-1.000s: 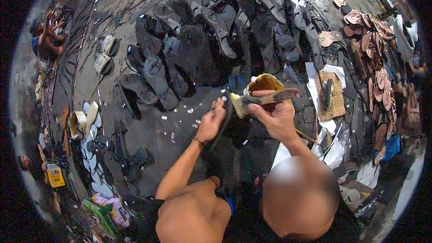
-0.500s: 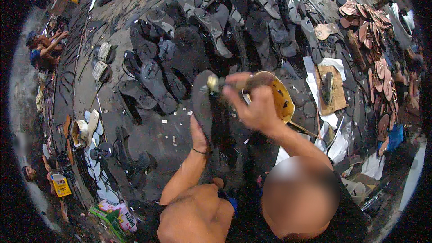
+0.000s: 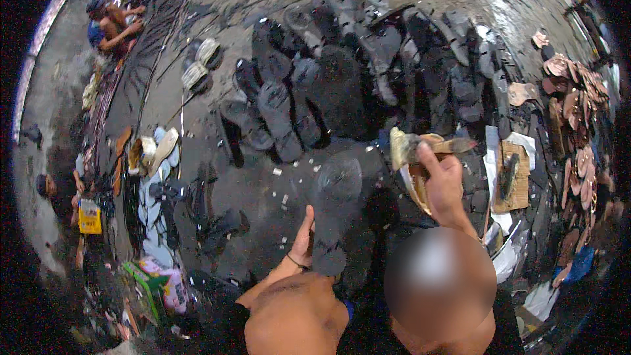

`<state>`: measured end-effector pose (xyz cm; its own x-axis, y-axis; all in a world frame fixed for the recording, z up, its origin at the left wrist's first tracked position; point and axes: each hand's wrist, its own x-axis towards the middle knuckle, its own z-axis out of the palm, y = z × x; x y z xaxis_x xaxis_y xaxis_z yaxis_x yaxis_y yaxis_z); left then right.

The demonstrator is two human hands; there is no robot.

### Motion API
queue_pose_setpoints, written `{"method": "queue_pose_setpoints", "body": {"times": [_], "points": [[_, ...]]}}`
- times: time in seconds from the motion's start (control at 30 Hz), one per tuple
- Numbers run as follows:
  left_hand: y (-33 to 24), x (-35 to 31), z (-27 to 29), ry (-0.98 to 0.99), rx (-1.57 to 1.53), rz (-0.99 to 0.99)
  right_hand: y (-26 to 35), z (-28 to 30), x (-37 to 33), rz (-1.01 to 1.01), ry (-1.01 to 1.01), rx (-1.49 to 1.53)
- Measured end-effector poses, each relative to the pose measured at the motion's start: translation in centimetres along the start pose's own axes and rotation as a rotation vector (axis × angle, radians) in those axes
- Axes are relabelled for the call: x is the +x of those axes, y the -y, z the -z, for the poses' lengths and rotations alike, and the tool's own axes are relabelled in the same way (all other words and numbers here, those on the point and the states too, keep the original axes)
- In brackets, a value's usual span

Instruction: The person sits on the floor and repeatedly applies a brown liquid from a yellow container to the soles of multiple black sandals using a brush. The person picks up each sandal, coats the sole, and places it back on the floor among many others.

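Note:
A dark grey sandal sole (image 3: 336,187) stands tilted in front of me, its broad face showing. My left hand (image 3: 302,240) grips its left edge near the lower end, thumb up and the other fingers hidden behind it. To the right, my right hand (image 3: 442,181) is closed around the handle of a brush (image 3: 399,149) with a pale, thick head. The brush lies sideways above a yellow, open container (image 3: 415,190), partly covered by that hand. Whether the brush touches the container's rim, I cannot tell.
Many dark soles (image 3: 279,115) cover the ground ahead. Brown soles (image 3: 578,171) pile up at the far right, beside a piece of cardboard (image 3: 516,177). Pale strips (image 3: 156,220) and a colourful bag (image 3: 172,286) lie left. Another person (image 3: 112,26) sits at the far left.
My right hand has carried the brush away from the sole, rightward to above the container. My left hand has lowered the sole and turned its face toward me. The whole view has shifted.

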<state>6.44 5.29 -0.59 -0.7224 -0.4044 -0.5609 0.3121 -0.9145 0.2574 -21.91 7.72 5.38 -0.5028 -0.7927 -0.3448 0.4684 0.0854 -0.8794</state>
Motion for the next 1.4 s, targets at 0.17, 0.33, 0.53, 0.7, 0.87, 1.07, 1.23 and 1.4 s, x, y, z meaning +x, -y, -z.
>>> {"method": "queue_pose_setpoints", "body": {"times": [0.17,0.33,0.53,0.7,0.87,1.07,1.23,1.4], "points": [[-2.8,3.4,-5.2,-0.093,0.142,-0.157,-2.0,-3.8,-1.9,0.222,0.250,-0.579],[-6.3,6.9,-8.7,-0.061,0.007,-0.353,-1.7,-2.4,2.0,0.331,0.037,-0.658],[-5.0,8.7,-7.8,0.193,-0.101,-0.124,1.0,-6.8,-1.8,0.454,0.269,-0.454],[-6.1,8.5,-7.7,-0.058,0.028,-0.253,-1.1,-5.6,-2.7,0.665,0.217,-0.681],[-6.5,7.1,-10.4,-0.017,-0.018,-0.343,-1.6,-1.9,1.8,0.434,0.049,-0.751],[-5.3,8.6,-5.7,-0.177,0.057,-0.310,-2.6,-8.0,-5.5,0.523,0.652,-0.629],[-14.2,8.1,-1.0,-0.196,-0.086,-0.493,1.2,-4.1,-1.2,0.264,0.158,-0.507],[-28.5,8.2,4.2,-0.117,-0.219,-0.813,-3.8,-2.5,-3.1,0.091,0.143,-0.586]]}}
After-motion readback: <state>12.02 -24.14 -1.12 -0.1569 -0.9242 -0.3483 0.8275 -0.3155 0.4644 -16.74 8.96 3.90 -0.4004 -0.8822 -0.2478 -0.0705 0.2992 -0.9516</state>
